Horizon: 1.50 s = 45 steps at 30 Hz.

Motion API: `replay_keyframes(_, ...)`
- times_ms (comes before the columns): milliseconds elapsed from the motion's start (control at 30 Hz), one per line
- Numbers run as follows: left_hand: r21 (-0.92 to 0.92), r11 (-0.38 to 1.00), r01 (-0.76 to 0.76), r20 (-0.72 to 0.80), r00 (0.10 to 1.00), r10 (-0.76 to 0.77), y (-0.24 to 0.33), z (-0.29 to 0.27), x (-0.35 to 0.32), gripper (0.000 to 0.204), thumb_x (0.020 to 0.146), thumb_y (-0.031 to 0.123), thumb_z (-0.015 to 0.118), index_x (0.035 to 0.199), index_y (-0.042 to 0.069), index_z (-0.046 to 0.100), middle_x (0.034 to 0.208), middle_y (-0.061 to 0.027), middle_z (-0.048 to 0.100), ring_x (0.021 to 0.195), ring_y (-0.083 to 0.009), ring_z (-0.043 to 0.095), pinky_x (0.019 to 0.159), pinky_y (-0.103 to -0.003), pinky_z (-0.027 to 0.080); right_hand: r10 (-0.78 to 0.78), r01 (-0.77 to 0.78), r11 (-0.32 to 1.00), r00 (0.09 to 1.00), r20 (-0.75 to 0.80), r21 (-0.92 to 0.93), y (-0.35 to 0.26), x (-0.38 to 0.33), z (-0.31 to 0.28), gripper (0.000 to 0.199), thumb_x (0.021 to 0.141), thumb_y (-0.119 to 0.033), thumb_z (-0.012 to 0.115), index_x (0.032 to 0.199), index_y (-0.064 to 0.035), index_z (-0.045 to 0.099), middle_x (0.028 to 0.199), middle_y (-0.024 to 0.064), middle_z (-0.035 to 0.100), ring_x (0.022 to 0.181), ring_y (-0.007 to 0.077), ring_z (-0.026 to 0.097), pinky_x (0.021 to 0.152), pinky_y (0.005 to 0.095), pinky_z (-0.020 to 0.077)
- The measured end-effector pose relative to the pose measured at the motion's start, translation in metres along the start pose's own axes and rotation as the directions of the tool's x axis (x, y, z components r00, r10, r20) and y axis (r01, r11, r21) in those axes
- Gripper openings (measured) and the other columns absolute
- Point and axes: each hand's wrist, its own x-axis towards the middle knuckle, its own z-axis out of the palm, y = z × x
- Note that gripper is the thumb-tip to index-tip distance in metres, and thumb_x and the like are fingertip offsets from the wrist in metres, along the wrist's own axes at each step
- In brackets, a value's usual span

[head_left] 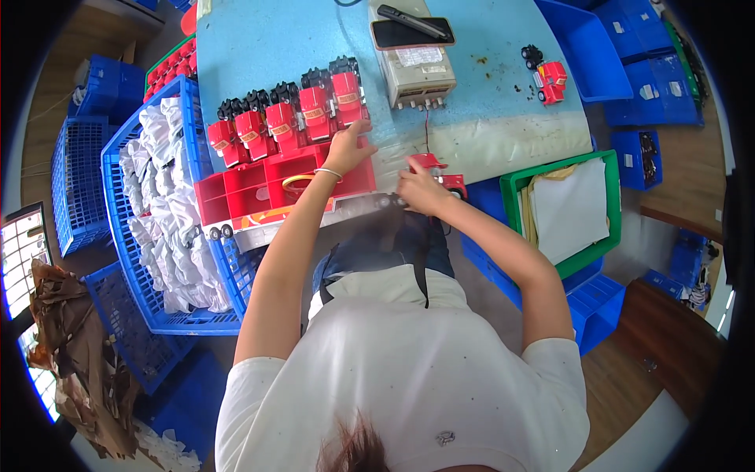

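Note:
A long red toy trailer (252,196) with open compartments and black wheels lies along the near edge of the table. At its right end is my left hand (346,149), thumb and fingers apart, touching the trailer just below the row's last truck. Behind the trailer, several red toy truck cabs (283,124) with black wheels stand side by side. To the right, my right hand (421,189) is closed around another red toy truck cab (452,182). My fingers cover its left part. A yellow ring-shaped piece (296,184) shows in the trailer, partly behind my left wrist.
A grey metal box (421,80) carries a phone (393,34) and a dark handheld tool (413,22). A loose red truck (551,82) stands far right. A blue crate (112,169) of white wrapped pieces is left, a green tray (615,197) with papers right.

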Motion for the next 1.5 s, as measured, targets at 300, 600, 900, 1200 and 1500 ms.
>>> replay_keyframes(300,-0.431,0.817,0.382,0.635,0.772,-0.026,0.152,-0.049,-0.061,0.057,0.084,0.032,0.063,0.126,-0.001,0.042,0.125,-0.0172,0.047,0.114,-0.0247,0.048,0.091,-0.034,0.043,0.016,-0.065,0.988,0.943,-0.332,-0.137,0.004,-0.033,-0.174,0.016,0.070,-0.019,0.066,0.077,-0.0044,0.061,0.095,0.0057,0.064,0.096,0.0200,0.056,0.101,0.0444,0.0326)
replay_keyframes(600,-0.889,-0.041,0.455,0.450,0.887,0.102,0.175,-0.084,-0.115,0.067,0.087,0.051,0.049,0.130,0.001,0.041,0.119,-0.0187,0.052,0.093,-0.0314,0.059,0.075,-0.038,0.049,0.372,-0.108,0.904,0.679,-0.633,0.414,-0.055,-0.046,-0.199,0.017,0.072,-0.002,0.059,0.086,-0.0034,0.049,0.120,0.0155,0.057,0.066,0.0213,0.061,0.055,0.0302,0.0486)
replay_keyframes(900,-0.930,0.156,0.332,0.336,0.942,0.001,0.198,-0.090,-0.121,0.077,0.080,0.056,0.055,0.138,0.013,0.029,0.124,-0.0125,0.048,0.097,-0.0276,0.059,0.074,-0.035,0.048,0.259,-0.306,0.950,0.878,-0.404,-0.057,-0.069,-0.034,-0.209,0.026,0.073,0.004,0.059,0.095,-0.0016,0.047,0.124,0.0211,0.053,0.060,0.0220,0.058,0.054,0.0275,0.0479)
replay_keyframes(1200,-0.923,0.321,0.214,0.226,0.974,-0.003,0.195,-0.096,-0.117,0.077,0.080,0.050,0.060,0.137,0.012,0.025,0.116,-0.0108,0.051,0.095,-0.0240,0.059,0.075,-0.033,0.048,0.792,0.435,-0.084,0.575,-0.204,0.897,-0.046,-0.010,-0.173,0.029,0.083,-0.003,0.058,0.108,-0.0072,0.044,0.097,0.0113,0.058,0.071,0.0170,0.056,0.061,0.0273,0.0468)
replay_keyframes(1500,-0.643,0.762,-0.080,-0.021,0.996,0.086,0.180,-0.070,-0.105,0.086,0.078,0.046,0.066,0.140,0.010,0.018,0.127,-0.0161,0.044,0.106,-0.0280,0.055,0.085,-0.036,0.047,0.804,0.594,-0.276,0.573,-0.157,0.756,-0.021,-0.024,-0.180,0.059,0.070,-0.027,0.079,0.113,-0.0072,0.043,0.115,0.0123,0.050,0.102,0.0220,0.055,0.080,0.0347,0.0498)
